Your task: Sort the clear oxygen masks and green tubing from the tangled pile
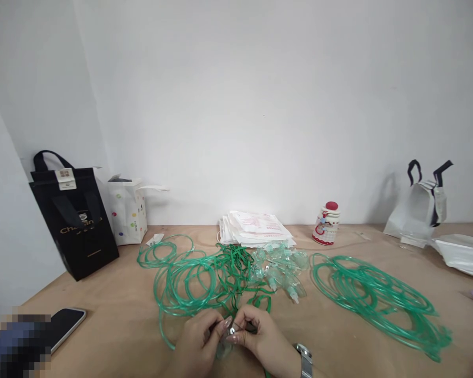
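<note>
At the near middle of the worktop, the left hand and right hand hold a clear mask, partly hidden, the fingers of both pinching it beside a small metal piece. Green straps and other clear masks lie piled beyond, between green tubing on the left and a second coil on the right. White packets are stacked at the far side.
</note>
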Demonstrator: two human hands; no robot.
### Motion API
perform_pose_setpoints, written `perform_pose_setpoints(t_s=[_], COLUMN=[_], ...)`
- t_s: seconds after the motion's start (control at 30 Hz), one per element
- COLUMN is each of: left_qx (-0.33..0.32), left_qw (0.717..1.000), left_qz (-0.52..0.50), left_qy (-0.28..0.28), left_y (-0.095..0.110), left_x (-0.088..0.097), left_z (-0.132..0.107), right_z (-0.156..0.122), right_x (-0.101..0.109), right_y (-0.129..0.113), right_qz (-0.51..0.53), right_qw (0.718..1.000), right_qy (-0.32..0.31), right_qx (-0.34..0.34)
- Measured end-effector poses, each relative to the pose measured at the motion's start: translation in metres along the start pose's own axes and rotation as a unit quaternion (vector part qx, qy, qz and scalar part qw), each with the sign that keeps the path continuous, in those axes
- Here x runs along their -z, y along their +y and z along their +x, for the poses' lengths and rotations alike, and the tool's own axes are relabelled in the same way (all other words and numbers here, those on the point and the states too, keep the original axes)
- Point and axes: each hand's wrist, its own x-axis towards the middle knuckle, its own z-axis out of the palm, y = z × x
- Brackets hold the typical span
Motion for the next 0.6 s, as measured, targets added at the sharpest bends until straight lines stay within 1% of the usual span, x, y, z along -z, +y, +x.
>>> perform_pose_setpoints(t_s=[0.1,0.2,0.27,0.33,0.4,0.47,0.53,0.6], left_qx=[-0.012,-0.012,0.011,0.058,0.098,0.114,0.119,0.125], left_qw=[1.0,1.0,0.997,0.987,0.971,0.965,0.965,0.966], left_qz=[-0.002,-0.026,-0.069,-0.148,-0.215,-0.236,-0.233,-0.228], left_qy=[-0.008,-0.013,-0.015,-0.019,-0.026,-0.025,-0.018,-0.007], left_y=[0.002,0.002,0.0,-0.004,-0.009,-0.013,-0.016,-0.018], left_x=[-0.001,-0.002,-0.002,-0.004,-0.006,-0.007,-0.008,-0.009], left_z=[-0.001,-0.002,-0.001,0.002,0.006,0.01,0.012,0.012], right_z=[-0.001,-0.002,-0.002,-0.001,0.0,-0.001,-0.003,-0.006], right_x=[0.0,0.001,0.001,0.002,0.003,0.004,0.006,0.008], right_y=[0.0,0.002,0.002,0.003,0.004,0.005,0.004,0.003], right_qz=[0.005,0.0,-0.014,-0.023,-0.017,-0.028,-0.093,-0.179], right_qw=[1.0,1.0,1.0,1.0,1.0,0.998,0.99,0.971], right_qy=[0.008,0.016,0.019,0.008,-0.007,-0.008,0.004,0.009], right_qx=[-0.018,-0.025,-0.018,-0.005,0.016,0.051,0.105,0.156])
